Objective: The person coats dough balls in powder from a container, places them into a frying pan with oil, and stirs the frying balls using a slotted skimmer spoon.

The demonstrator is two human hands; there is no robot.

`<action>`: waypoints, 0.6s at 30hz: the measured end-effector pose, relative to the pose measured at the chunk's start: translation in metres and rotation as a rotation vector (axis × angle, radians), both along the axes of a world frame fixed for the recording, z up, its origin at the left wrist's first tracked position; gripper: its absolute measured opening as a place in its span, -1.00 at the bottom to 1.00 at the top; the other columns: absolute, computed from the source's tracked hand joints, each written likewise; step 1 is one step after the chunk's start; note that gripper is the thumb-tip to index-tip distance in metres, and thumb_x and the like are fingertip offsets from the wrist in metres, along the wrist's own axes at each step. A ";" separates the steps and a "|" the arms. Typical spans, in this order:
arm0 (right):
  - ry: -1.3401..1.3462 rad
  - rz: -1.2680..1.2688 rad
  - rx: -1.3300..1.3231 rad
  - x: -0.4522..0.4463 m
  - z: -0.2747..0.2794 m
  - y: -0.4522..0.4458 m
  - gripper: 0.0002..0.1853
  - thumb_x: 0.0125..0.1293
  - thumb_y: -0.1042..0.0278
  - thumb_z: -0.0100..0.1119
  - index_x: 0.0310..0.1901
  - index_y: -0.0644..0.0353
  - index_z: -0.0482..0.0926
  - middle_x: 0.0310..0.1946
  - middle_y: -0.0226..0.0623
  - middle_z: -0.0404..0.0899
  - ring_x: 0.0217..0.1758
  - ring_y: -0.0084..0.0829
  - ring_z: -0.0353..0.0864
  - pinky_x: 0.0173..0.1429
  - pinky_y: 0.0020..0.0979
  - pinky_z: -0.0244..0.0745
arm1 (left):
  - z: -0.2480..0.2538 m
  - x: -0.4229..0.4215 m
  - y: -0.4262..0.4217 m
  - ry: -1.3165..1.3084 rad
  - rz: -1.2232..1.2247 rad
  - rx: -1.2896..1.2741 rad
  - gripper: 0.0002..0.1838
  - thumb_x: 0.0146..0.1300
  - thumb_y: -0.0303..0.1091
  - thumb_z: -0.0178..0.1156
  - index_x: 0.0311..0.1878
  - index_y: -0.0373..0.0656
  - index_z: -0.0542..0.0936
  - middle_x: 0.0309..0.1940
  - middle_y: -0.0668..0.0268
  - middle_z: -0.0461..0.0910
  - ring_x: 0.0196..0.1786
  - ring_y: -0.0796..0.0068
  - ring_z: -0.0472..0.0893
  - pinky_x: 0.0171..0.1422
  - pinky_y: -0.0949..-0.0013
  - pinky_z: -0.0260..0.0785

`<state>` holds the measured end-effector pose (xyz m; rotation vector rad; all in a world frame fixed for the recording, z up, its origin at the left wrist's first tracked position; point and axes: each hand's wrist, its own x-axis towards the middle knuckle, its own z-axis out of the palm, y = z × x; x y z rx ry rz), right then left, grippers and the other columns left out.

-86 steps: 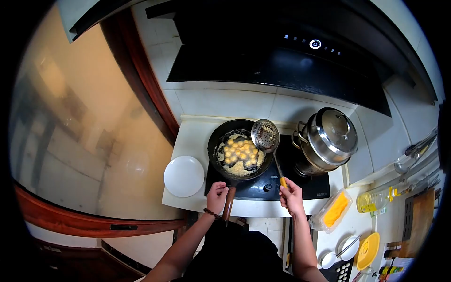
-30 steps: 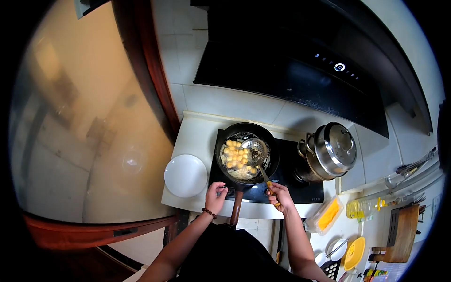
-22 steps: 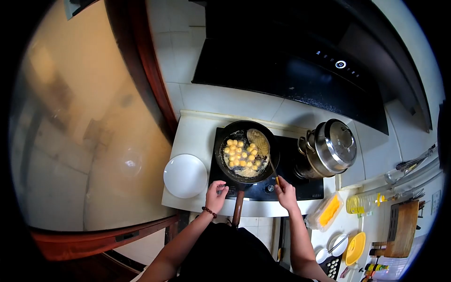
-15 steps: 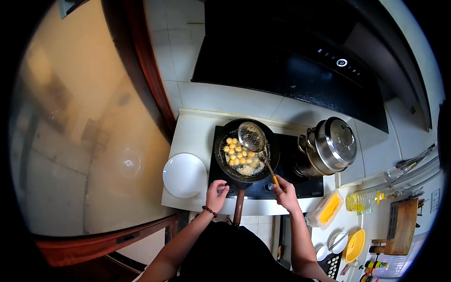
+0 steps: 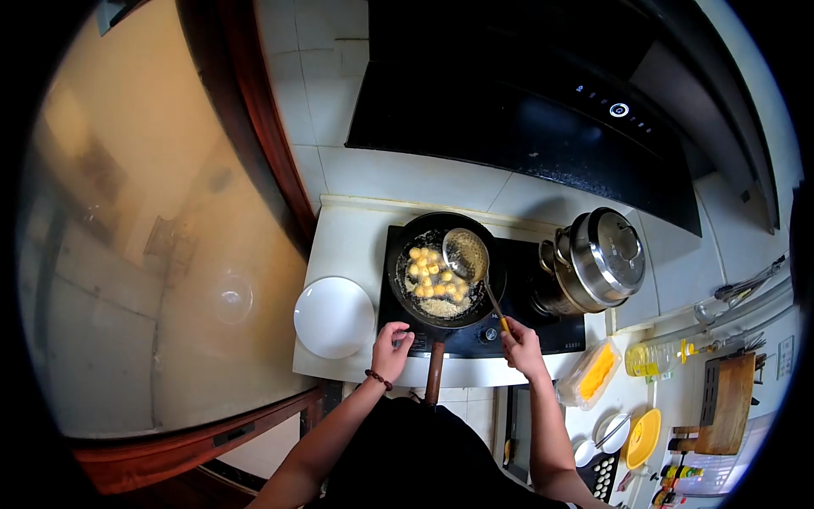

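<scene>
My right hand is wrapped round the yellow-ended handle of a skimmer. The skimmer's round mesh head is tilted over the right side of a black frying pan. Several golden balls sit in bubbling oil, mostly to the left of the skimmer, with pale foam along the near side. Close to the hob's front edge, left of the pan's brown handle, my left hand is held loosely bent, thumb and fingers apart, with nothing visible in it.
A white plate lies on the counter at left. Right of the pan, a lidded steel pot stands on the black hob. Farther right are a plastic tub, an oil bottle and a yellow basin. A range hood hangs above.
My right hand has shifted slightly right, and the skimmer head has moved right and a little down in the pan. The balls have shifted in the oil. My left hand has barely moved.
</scene>
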<state>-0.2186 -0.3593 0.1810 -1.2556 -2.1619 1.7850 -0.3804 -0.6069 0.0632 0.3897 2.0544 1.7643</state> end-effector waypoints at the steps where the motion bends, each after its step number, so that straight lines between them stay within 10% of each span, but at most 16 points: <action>1: 0.010 0.013 0.044 -0.003 0.002 0.000 -0.52 0.53 0.49 0.14 0.45 0.27 0.47 -0.48 -0.47 0.51 -0.60 -0.68 0.35 -0.55 -0.50 0.29 | -0.001 -0.001 0.000 0.002 0.000 -0.003 -0.72 0.40 -0.40 0.37 0.11 -0.18 0.59 -0.03 0.31 0.69 -0.03 0.48 0.69 0.06 0.41 0.55; 18: 0.066 0.021 -0.143 -0.016 0.003 0.011 -0.56 0.53 0.44 0.13 0.39 0.26 0.51 -0.48 -0.45 0.49 -0.64 -0.69 0.31 -0.62 -0.53 0.25 | 0.017 -0.009 -0.003 -0.026 0.023 0.006 -0.73 0.39 -0.37 0.38 0.09 -0.20 0.61 -0.03 0.29 0.71 -0.02 0.45 0.70 0.11 0.37 0.55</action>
